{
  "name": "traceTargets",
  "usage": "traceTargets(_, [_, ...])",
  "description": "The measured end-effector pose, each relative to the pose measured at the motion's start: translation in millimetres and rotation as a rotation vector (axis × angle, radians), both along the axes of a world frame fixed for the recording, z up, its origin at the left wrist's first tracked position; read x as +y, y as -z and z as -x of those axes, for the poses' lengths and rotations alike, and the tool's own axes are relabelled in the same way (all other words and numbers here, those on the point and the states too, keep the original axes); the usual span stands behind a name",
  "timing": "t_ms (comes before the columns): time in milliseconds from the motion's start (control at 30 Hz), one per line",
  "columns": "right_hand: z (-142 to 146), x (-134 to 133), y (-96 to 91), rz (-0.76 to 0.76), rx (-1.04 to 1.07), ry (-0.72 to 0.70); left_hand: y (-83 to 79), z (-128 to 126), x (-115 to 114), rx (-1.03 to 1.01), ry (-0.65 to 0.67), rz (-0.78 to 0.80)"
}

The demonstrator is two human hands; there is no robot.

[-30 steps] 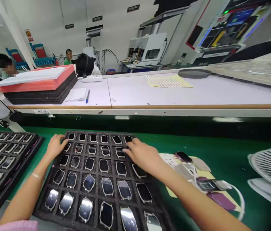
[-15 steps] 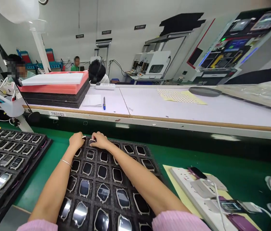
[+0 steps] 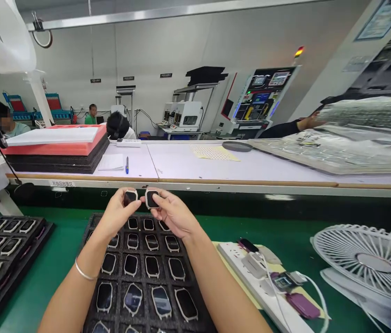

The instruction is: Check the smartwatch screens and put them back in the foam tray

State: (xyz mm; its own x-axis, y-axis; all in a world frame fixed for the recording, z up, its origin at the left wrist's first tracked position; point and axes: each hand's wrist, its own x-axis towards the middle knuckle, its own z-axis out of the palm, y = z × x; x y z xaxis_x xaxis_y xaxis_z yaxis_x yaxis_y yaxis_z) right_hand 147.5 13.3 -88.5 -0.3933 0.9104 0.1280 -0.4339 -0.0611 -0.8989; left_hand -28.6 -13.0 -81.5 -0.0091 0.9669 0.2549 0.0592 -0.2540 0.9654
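Observation:
My left hand point(image 3: 118, 213) is closed on a smartwatch case point(image 3: 130, 198) with a dark screen and a light metal frame. A similar watch case point(image 3: 152, 199) is pinched in my right hand point(image 3: 174, 210), its screen under my thumb. Both are raised side by side above the far end of a black foam tray point(image 3: 142, 286). Rows of matching watch cases sit in that tray's square pockets, with a dark-screened one point(image 3: 176, 269) near its right side. My forearms cover parts of the tray's edges.
Another foam tray of watch cases point(image 3: 11, 263) lies at left. To the right are a white power strip point(image 3: 251, 282) with chargers and a white fan point(image 3: 372, 263). A raised shelf point(image 3: 177, 171) crosses behind, holding stacked foam point(image 3: 52, 159). A co-worker's arm point(image 3: 288, 127) reaches in at far right.
Both hands have lifted from the tray's far pockets, each bringing up a watch case. The view has swung right and up, showing the fan and more of the wrapped stack.

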Motion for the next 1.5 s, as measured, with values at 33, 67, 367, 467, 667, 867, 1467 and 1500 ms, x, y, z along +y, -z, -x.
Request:
traceTargets(33, [-1,-1,2.0,0.024,0.022,-0.044,2.7,-1,-1,0.041,-0.036,-0.016])
traceTargets(67, [-1,-1,4.4,0.044,0.043,-0.086,5.2,-1,-1,0.08,-0.061,-0.025])
traceTargets(367, [-2,-4,9.8,0.028,0.078,-0.181,8.1,0,-5,0.256,-0.177,-0.042])
traceTargets(467, [-1,-5,11.3,0.039,0.078,-0.178,11.2,0,-5,0.256,-0.208,-0.067])
traceTargets(667, [3,-6,16.4,0.047,0.098,-0.177,12.3,-2,-9,0.333,-0.239,-0.077])
traceTargets(867, [2,-6,15.0,0.06,0.132,-0.217,10.8,-6,-8,0.105,-0.156,-0.047])
traceTargets(1467, [1,-2,24.8,-0.025,0.326,-0.37,2.4,-19,-32,0.117,-0.211,-0.091])
traceTargets(1500, [2,-2,25.0,-0.028,0.333,-0.377,1.9,-19,-32,0.109,-0.206,-0.087])
